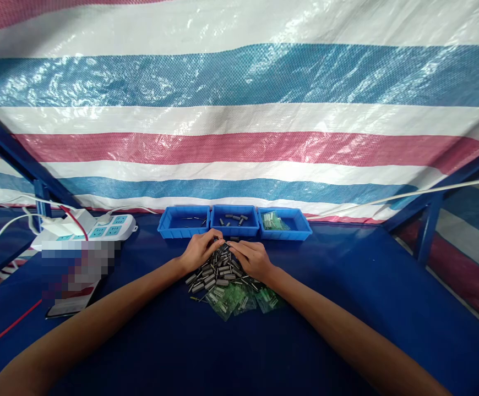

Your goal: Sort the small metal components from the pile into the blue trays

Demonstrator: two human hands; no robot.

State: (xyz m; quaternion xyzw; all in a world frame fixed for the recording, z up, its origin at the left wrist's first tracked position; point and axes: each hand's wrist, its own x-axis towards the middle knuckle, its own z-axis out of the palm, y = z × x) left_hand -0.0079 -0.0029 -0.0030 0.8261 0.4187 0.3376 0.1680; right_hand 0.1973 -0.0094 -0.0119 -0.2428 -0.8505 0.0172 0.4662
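Note:
My left hand (pixel 200 251) and my right hand (pixel 253 259) meet fingertip to fingertip over the far side of a pile of small metal parts (pixel 217 272). Both are closed in a pinch, and whatever sits between the fingertips is too small to name. Grey cylindrical pieces and thin, pin-like rods make up the pile, lying in a jumble on the blue table (pixel 161 341). Several small clear-and-green plastic bags (pixel 233 298) with light pieces inside lie along its near edge.
Three blue bins stand behind my hands: the left bin (pixel 184 233) with a few thin rods, the middle bin (pixel 234 231) with grey cylinders, the right bin (pixel 287 235) with a green bag. Leftward are a power strip (pixel 118 230) and a partly blurred flat object (pixel 74 300). Striped sheeting (pixel 239 148) hangs behind.

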